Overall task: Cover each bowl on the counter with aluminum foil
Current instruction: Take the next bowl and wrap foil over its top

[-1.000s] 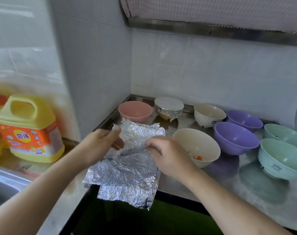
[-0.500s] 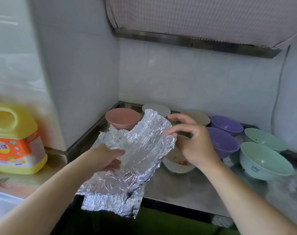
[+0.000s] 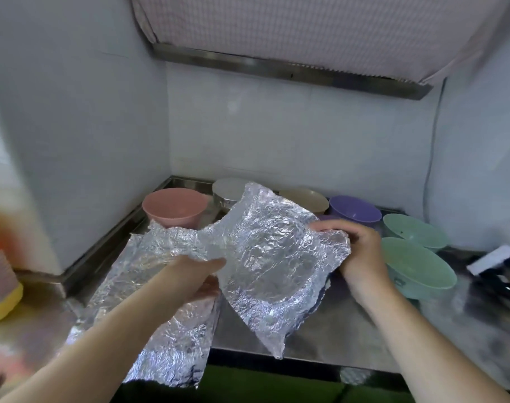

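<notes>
A crumpled foil sheet (image 3: pixel 271 257) is held up above the counter between both hands. My left hand (image 3: pixel 195 271) grips its left edge and my right hand (image 3: pixel 355 251) pinches its right edge. The sheet hides the cream bowl below it. More foil sheets (image 3: pixel 160 330) lie on the counter's front left, partly over the edge. A pink bowl (image 3: pixel 173 206) stands at the back left, with a foil-covered bowl (image 3: pixel 227 190) beside it. A cream bowl (image 3: pixel 306 199), a purple bowl (image 3: pixel 355 209) and two green bowls (image 3: pixel 413 229) (image 3: pixel 416 266) stand open to the right.
The steel counter (image 3: pixel 335 330) sits in a tiled corner under a range hood (image 3: pixel 306 62). A yellow detergent jug (image 3: pixel 0 286) stands at far left. Dark blurred items (image 3: pixel 498 271) lie at the far right. A cable (image 3: pixel 431 158) runs down the right wall.
The top foil sheet has been lifted off the pile and spread out to the right above the near cream bowl. My view has tilted up and shifted right.
</notes>
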Available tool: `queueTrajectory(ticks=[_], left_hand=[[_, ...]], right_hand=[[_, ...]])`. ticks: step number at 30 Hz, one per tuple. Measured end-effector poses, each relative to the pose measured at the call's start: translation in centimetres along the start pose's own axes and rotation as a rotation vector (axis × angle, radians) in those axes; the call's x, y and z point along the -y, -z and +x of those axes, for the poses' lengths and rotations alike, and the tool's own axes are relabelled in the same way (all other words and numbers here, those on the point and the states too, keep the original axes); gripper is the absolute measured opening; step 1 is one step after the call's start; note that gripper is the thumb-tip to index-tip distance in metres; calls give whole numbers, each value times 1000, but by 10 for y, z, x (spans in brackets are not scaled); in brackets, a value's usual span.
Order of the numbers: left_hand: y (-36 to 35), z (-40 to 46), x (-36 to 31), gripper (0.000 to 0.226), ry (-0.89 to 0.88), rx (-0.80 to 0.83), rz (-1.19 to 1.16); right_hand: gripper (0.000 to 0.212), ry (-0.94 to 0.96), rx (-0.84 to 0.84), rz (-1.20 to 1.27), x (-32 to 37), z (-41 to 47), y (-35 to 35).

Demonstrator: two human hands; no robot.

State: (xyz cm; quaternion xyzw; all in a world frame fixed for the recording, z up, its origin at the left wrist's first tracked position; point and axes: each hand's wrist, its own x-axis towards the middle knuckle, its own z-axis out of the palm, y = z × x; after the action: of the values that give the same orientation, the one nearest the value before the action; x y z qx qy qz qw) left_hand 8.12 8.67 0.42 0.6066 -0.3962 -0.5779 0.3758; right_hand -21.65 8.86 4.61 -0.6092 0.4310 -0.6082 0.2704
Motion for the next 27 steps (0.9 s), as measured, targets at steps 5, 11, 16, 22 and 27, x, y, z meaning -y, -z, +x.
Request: queueTrajectory(ticks=[5,11,16,22,27], left_hand=[[-8,1,0,24,-134,-75,52],[-3,0,-6,27,-215,-169,97],[-8,-8,-16,25,-244,-220,139],[-21,-25,-28,50,-920,-485,776],[-55,-9,-53,43,-865,-133,1174]], right_hand=[[32,-137,-3,-4,-27,-1,13],[42,-464,29,234,-41,7,24],[37,-578,148,181,-32,16,26],[25,-310,84,-542,11,20,10],[35,-65,211,-819,41,20,-32]])
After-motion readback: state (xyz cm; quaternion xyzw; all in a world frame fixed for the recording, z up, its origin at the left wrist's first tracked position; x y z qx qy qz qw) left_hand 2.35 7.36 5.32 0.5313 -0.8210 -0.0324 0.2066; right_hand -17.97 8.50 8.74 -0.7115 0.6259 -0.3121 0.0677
